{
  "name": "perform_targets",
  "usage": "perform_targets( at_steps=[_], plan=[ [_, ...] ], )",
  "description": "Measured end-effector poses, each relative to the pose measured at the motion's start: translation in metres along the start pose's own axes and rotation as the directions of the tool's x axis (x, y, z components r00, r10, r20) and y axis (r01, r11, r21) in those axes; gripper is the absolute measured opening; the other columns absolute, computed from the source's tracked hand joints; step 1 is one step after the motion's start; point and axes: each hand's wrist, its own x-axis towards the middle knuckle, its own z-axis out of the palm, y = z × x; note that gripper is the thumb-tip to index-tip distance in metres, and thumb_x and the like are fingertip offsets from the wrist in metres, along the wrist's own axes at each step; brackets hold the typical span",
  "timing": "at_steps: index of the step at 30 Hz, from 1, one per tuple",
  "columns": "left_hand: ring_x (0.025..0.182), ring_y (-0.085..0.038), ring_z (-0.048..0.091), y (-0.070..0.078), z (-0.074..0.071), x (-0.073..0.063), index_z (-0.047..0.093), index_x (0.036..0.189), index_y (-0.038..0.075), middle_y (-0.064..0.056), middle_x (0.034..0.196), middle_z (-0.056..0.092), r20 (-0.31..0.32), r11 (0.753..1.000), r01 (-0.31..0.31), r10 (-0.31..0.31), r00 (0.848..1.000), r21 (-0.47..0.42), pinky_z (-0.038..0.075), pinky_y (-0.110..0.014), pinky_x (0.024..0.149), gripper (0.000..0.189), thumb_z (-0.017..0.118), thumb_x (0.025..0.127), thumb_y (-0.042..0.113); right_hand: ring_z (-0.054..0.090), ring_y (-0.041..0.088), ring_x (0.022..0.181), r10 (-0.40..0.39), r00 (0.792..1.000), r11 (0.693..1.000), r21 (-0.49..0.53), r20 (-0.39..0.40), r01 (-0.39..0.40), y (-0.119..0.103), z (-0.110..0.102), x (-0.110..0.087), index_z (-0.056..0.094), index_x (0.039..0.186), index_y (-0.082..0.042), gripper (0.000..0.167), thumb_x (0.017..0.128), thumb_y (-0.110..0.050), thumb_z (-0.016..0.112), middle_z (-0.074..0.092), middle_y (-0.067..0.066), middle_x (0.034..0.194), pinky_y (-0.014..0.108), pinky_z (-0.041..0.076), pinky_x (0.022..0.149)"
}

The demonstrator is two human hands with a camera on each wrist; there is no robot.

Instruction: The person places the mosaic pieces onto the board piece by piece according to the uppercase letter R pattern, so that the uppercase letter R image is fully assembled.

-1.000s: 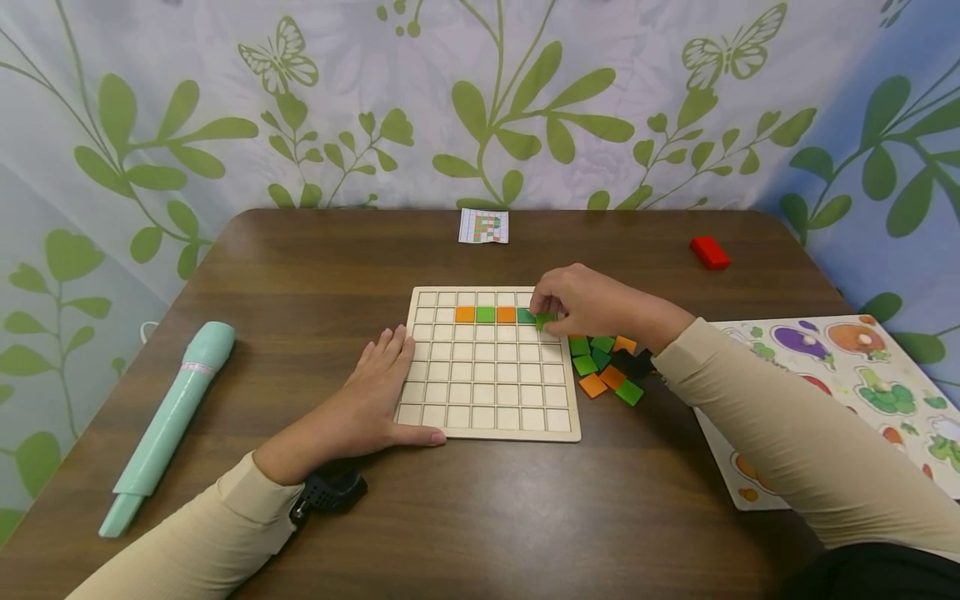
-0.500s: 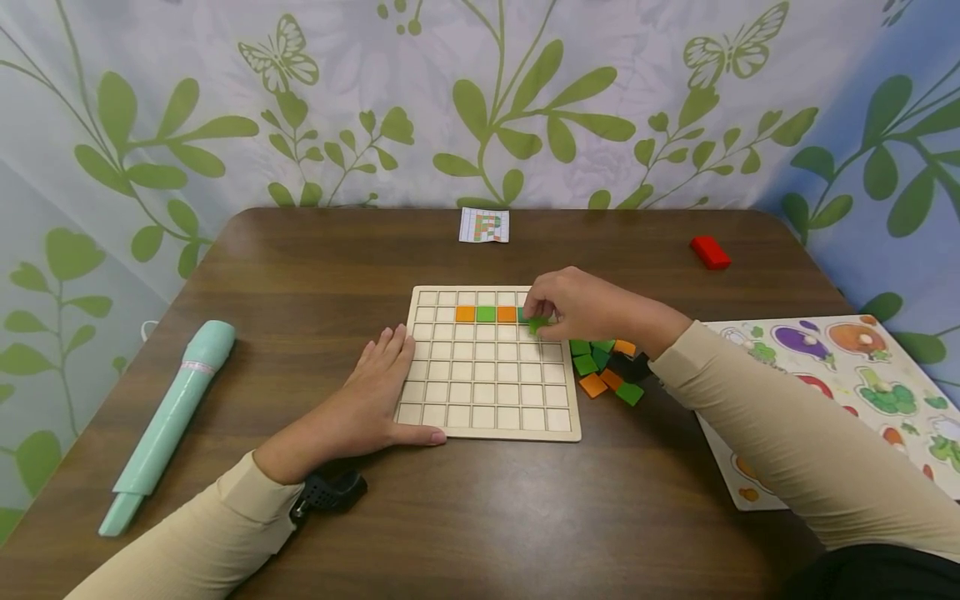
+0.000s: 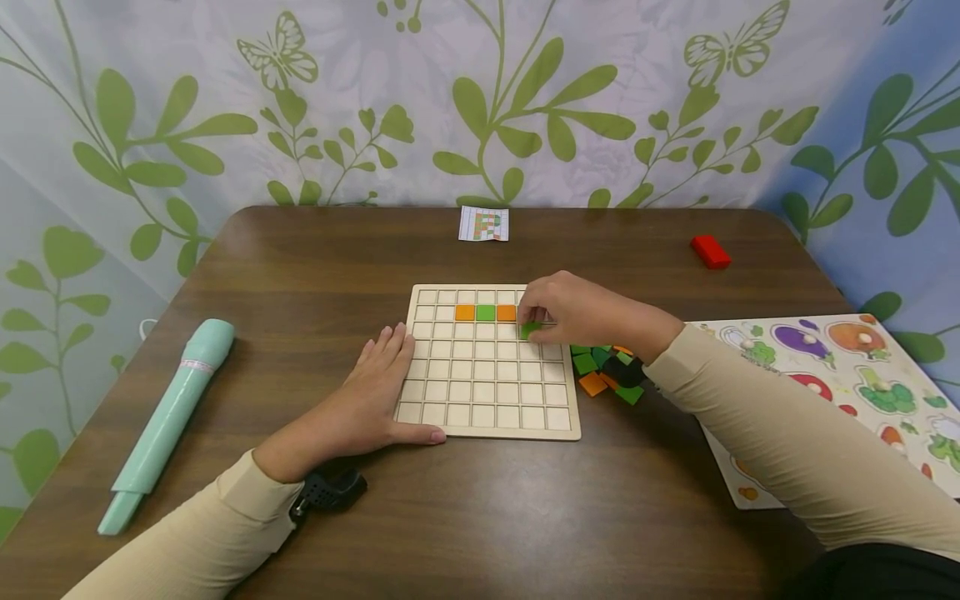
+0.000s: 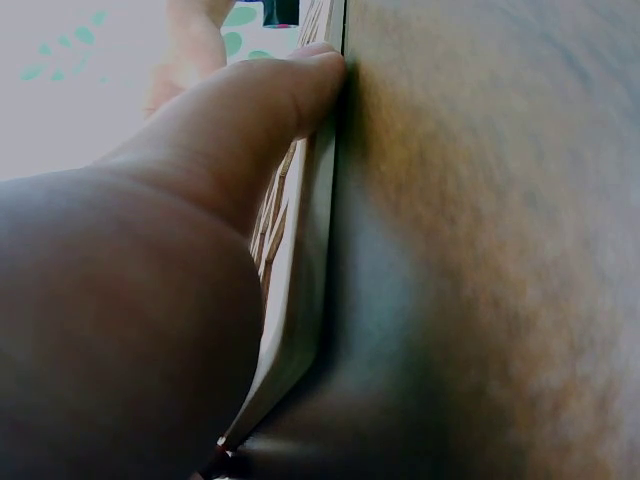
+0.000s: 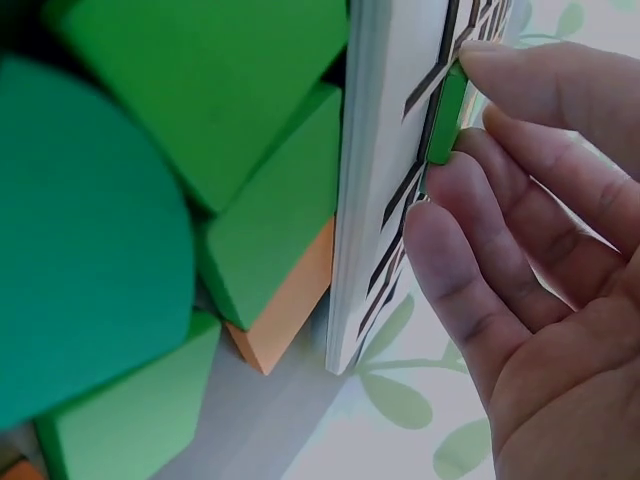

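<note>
A pale wooden grid board (image 3: 483,392) lies on the table, with orange, green and orange square tiles in its second row. My right hand (image 3: 573,307) pinches a green tile (image 5: 448,115) between thumb and fingers, right at the board's surface in the right part of the third row; the hand hides the cells behind it. My left hand (image 3: 375,392) rests along the board's left edge, fingers straight, with its thumb (image 4: 315,80) over the near edge. Right of the board lies a pile of loose green and orange tiles (image 3: 592,383), partly under the right wrist.
At the right lies a vegetable puzzle board (image 3: 817,354), partly under the right forearm. A red block (image 3: 710,252) sits at the back right and a small printed pattern card (image 3: 483,224) at the back middle. A folded mint umbrella-like object (image 3: 168,425) lies at left.
My right hand has moved slightly left and toward me with the green tile, from the second row to the third. The left hand has stayed in place on the board.
</note>
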Motion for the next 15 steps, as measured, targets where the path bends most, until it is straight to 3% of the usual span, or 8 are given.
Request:
perform_targets(
  at_steps=[15],
  plan=[
    [0.157,-0.044,0.0,-0.0006,-0.0002,0.0004,0.011,0.162,-0.013,-0.03,0.17,0.004,-0.001,1.0,0.001,-0.001,1.0,0.008,0.004,-0.057,0.124,0.137,0.078,0.08,0.075,0.068,0.013,0.089,0.089,0.996,0.996,0.01,-0.019,-0.089,-0.0032,0.0002,0.0034,0.081,0.101,-0.011,0.019,0.085,-0.007,0.09,0.074,-0.004,0.099,0.034,0.059,0.081]
  ],
)
